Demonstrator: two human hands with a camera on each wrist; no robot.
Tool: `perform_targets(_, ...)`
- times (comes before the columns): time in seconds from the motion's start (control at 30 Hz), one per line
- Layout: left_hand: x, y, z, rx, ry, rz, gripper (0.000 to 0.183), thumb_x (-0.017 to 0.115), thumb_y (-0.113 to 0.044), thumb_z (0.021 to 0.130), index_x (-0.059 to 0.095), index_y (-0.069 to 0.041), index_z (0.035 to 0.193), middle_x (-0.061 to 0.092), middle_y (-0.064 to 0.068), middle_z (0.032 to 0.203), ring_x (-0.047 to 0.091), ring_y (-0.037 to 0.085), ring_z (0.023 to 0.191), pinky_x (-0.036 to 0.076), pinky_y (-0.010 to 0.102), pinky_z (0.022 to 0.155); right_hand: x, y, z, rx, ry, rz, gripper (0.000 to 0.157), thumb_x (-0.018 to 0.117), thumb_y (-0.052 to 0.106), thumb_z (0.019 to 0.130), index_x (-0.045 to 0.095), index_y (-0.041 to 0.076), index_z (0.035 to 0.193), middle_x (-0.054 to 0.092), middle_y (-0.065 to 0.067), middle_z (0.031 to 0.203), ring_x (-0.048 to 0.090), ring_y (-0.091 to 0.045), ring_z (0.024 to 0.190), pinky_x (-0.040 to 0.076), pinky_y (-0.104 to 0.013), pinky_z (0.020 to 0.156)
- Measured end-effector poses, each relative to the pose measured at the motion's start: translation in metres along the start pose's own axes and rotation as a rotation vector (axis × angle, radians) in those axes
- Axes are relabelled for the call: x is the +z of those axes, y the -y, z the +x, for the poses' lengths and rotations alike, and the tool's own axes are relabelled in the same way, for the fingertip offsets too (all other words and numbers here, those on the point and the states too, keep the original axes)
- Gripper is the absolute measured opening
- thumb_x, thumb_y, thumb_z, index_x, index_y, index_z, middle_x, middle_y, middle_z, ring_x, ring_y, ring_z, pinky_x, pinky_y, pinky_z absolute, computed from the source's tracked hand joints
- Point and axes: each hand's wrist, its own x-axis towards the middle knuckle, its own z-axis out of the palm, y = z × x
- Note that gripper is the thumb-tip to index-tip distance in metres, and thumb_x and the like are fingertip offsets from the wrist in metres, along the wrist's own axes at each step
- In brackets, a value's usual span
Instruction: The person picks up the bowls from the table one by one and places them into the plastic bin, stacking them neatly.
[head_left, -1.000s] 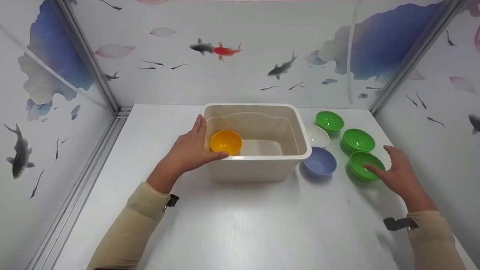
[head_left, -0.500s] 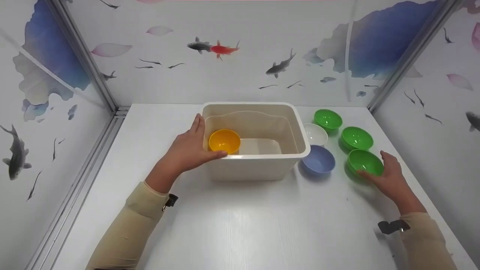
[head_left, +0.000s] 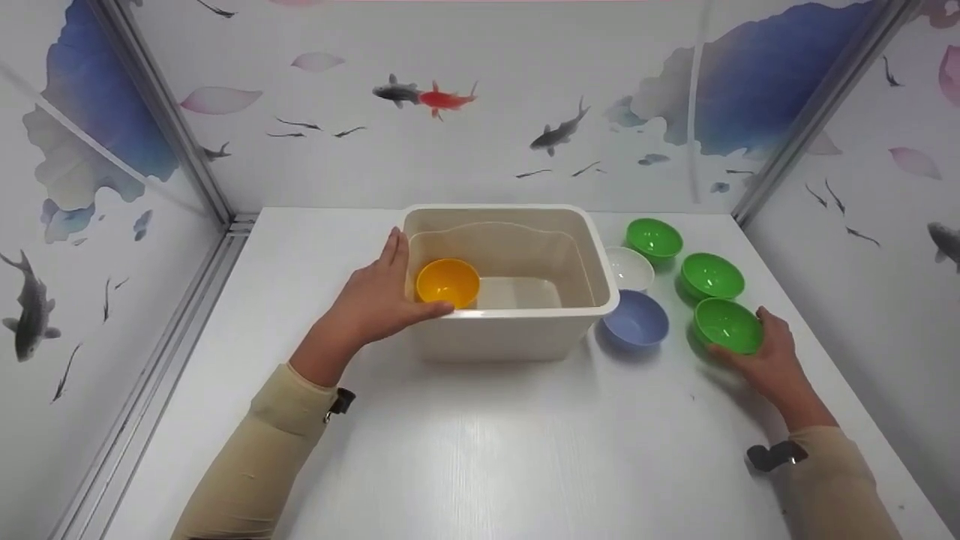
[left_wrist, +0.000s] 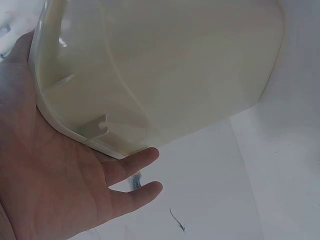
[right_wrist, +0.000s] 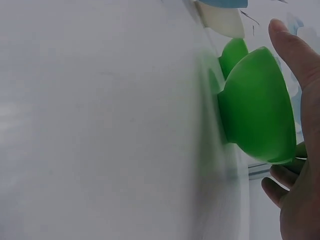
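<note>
In the head view, my left hand (head_left: 375, 304) rests on the near left corner of a cream plastic tub (head_left: 506, 337). Its thumb lies along the front rim and its straight fingers along the left side. An orange bowl (head_left: 448, 283) sits inside the tub at the left. My right hand (head_left: 769, 364) is around the right side of the nearest green bowl (head_left: 727, 326), thumb by the near rim, fingers by the far right rim. From the right wrist view, the thumb stands apart from this green bowl (right_wrist: 260, 110), while fingers (right_wrist: 285, 175) reach behind its rim.
Two more green bowls (head_left: 712, 276) (head_left: 654, 238) stand behind the nearest one. Between them and the tub are a blue bowl (head_left: 636, 320) and a white bowl (head_left: 632, 268). Printed panels (head_left: 465, 150) wall the white table (head_left: 480, 450) at back and sides.
My right hand has moved left and in around the nearest green bowl, its thumb now by the near rim. The left hand stays on the tub's corner.
</note>
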Motion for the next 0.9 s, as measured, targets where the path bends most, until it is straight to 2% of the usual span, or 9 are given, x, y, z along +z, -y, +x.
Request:
perform_targets(0.2,0.0008,0.001,0.0019,0.005,0.012,0.033,0.14,0.07,-0.084,0.087,0.003,0.0,0.176,0.0,0.017,0.185,0.047,0.052,0.151,0.04,0.064,0.122,0.0027,-0.0025,0.0025,0.008,-0.001,0.021,0.129,0.089,0.044,0.093,0.003,-0.014,0.17,0.018,-0.045,0.166,0.025,-0.064,0.151,0.024,-0.08,0.12)
perform_targets(0.4,-0.0006,0.0003,0.0012,0.008,0.019,0.03,0.143,0.067,-0.09,0.085,0.002,0.0,0.176,-0.001,0.016,0.185,0.046,0.051,0.152,0.041,0.064,0.122,0.0042,-0.0024,0.0046,0.042,0.015,0.034,0.132,0.088,0.05,0.093,0.0,-0.01,0.172,0.016,-0.044,0.168,0.024,-0.065,0.152,0.024,-0.081,0.12)
perform_targets(0.9,-0.0006,0.0004,0.0009,-0.001,0.023,0.024,0.145,0.067,-0.091,0.084,0.0,-0.001,0.176,-0.002,0.015,0.186,0.045,0.051,0.153,0.036,0.066,0.124,0.0058,-0.0009,0.0055,0.07,0.04,0.056,0.133,0.087,0.052,0.094,-0.002,-0.007,0.173,0.013,-0.043,0.17,0.022,-0.066,0.154,0.022,-0.081,0.121)
